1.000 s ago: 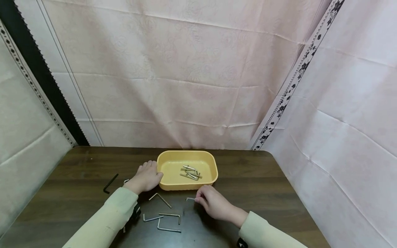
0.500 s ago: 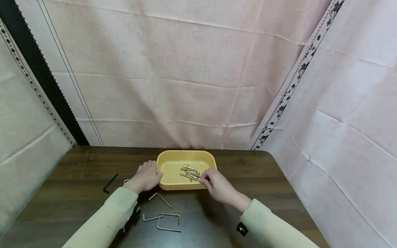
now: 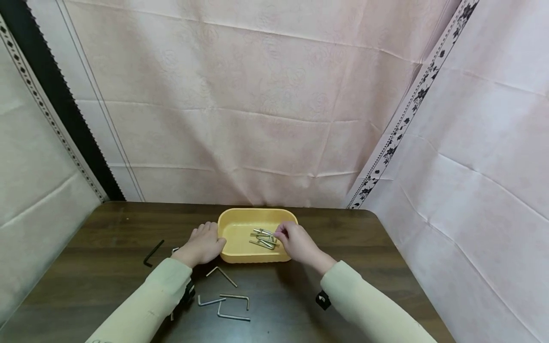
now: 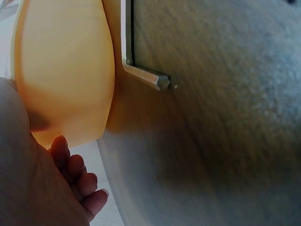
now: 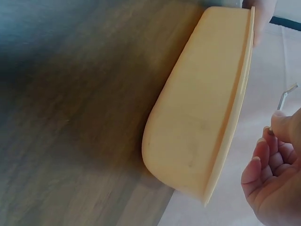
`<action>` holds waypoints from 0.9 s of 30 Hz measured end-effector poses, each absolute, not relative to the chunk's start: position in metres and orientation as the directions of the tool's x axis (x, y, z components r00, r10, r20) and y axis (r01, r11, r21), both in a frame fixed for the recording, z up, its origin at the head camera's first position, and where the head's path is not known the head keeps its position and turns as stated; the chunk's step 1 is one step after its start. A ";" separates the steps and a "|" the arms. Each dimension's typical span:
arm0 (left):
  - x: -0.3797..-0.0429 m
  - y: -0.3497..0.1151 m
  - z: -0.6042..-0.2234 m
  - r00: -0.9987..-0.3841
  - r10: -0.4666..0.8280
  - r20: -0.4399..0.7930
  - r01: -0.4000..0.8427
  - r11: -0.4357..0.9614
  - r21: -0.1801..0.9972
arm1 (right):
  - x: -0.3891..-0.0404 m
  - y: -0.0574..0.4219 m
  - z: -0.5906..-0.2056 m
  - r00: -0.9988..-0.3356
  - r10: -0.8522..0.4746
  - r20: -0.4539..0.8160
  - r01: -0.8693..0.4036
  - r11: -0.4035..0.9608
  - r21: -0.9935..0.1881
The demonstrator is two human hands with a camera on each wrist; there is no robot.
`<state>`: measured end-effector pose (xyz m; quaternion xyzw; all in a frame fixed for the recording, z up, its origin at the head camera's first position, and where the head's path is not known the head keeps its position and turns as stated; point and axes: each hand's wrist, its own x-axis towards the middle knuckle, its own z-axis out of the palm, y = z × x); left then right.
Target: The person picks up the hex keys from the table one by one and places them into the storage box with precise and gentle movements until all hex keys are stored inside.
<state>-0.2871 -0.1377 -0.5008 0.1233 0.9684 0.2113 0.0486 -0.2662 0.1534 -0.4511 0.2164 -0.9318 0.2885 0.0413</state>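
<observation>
A yellow plastic tray (image 3: 240, 258) stands on the table, with several metallic hex keys (image 3: 262, 243) piled in it. At its left end my left hand (image 3: 203, 245) grips the rim, thumb over the edge and fingers along the outside. In the left wrist view those fingers (image 4: 87, 184) sit just past the tray's end. My right hand (image 3: 297, 242) is over the tray's right side, pinching a small silver hex key (image 5: 283, 100) between thumb and fingertips. Its bent end sticks out clear of the fingers in the right wrist view.
Several loose hex keys lie on the wooden table (image 3: 364, 267) before the tray, one silver one (image 3: 233, 317) nearest the front. A black hex key (image 3: 153, 253) lies left of my left forearm. A pale cloth (image 3: 257, 119) hangs behind the table.
My right hand has lifted a silver hex key from the table in front of the tray and carried it up and over the tray. The left hand stays at the tray's end.
</observation>
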 end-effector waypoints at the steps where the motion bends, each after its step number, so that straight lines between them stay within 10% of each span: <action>1: -0.287 -0.138 -0.501 -0.965 0.258 -0.042 0.217 0.881 0.420 | -0.269 0.151 -0.452 -0.907 -0.371 0.197 -0.417 0.741 -0.526; 16: -0.288 -0.138 -0.503 -0.964 0.262 -0.049 0.221 0.888 0.404 | -0.305 0.128 -0.472 -0.973 -0.229 0.039 -0.198 0.731 -0.653; 27: -0.287 -0.137 -0.502 -0.966 0.253 -0.045 0.213 0.887 0.411 | -0.326 0.119 -0.492 -0.965 -0.260 -0.027 -0.206 0.821 -0.533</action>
